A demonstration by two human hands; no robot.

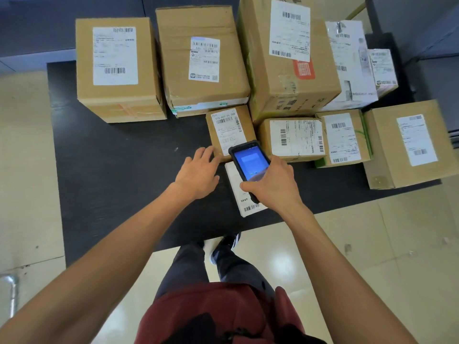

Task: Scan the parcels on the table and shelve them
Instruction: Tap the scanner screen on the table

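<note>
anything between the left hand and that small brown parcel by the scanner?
Nothing visible. The left hand is open, fingertips at the near left edge of the small brown parcel. The scanner, held in the right hand, overlaps only the parcel's near right corner.

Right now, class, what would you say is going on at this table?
A person stands at a dark table crowded with labelled cardboard parcels. Their right hand grips a handheld scanner with a lit blue screen, held over a flat white parcel near the table's front edge. Their left hand, fingers relaxed, reaches to the small brown parcel just beyond, fingertips at its near corner. The other parcels sit on the table, none being handled.
</note>
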